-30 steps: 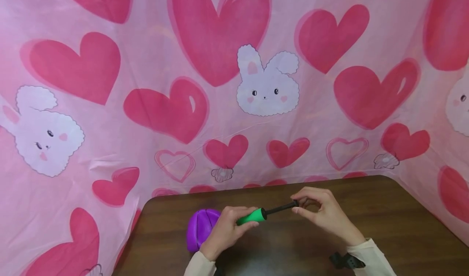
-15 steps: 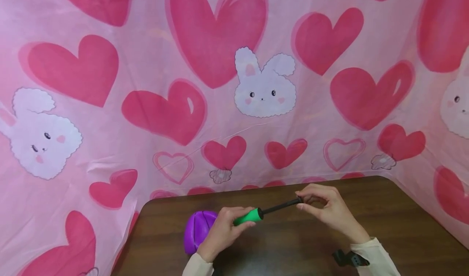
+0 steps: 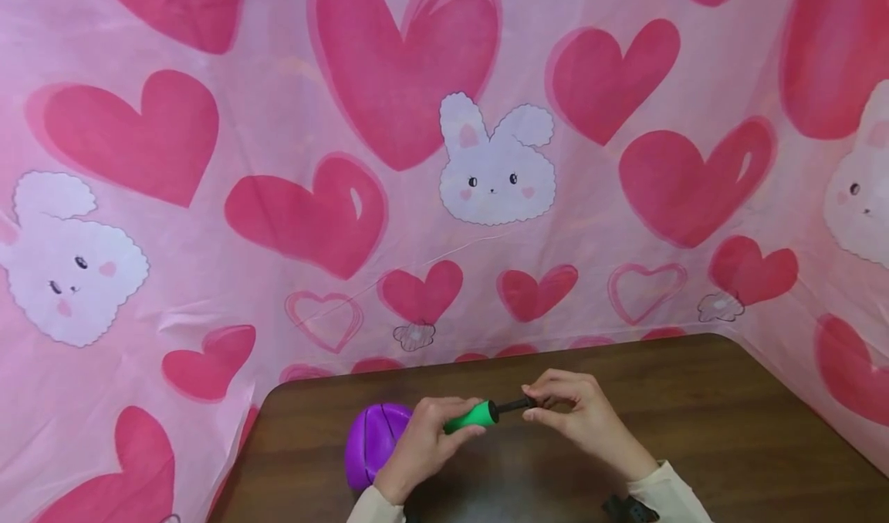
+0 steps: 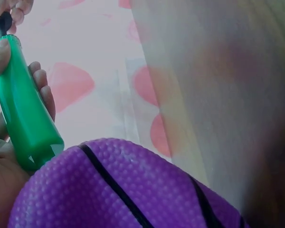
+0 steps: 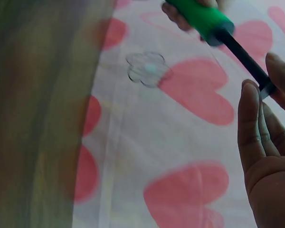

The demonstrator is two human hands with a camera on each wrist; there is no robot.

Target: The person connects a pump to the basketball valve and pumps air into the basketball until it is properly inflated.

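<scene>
A small ball pump has a green barrel (image 3: 479, 415) and a black plunger rod (image 3: 515, 405). My left hand (image 3: 425, 447) grips the barrel. With the thumb and fingertips my right hand (image 3: 579, 415) pinches the black knob (image 5: 266, 89) at the rod's end; part of the rod stands out of the barrel. A purple ball (image 3: 368, 446) with black lines and a pebbled skin, dented out of round, sits on the table beside the left wrist. In the left wrist view the ball (image 4: 109, 190) overlaps the barrel's lower end, and any needle there is hidden.
The brown wood-grain table (image 3: 729, 415) has a rounded far edge. Pink cloth (image 3: 597, 199) printed with hearts and bunnies hangs around it at the back and sides. A dark strap or mount (image 3: 628, 510) shows by the right sleeve.
After drawing the rod slightly farther out, my right hand has pushed it back in to the left, so less of it shows. The left hand keeps holding the barrel.
</scene>
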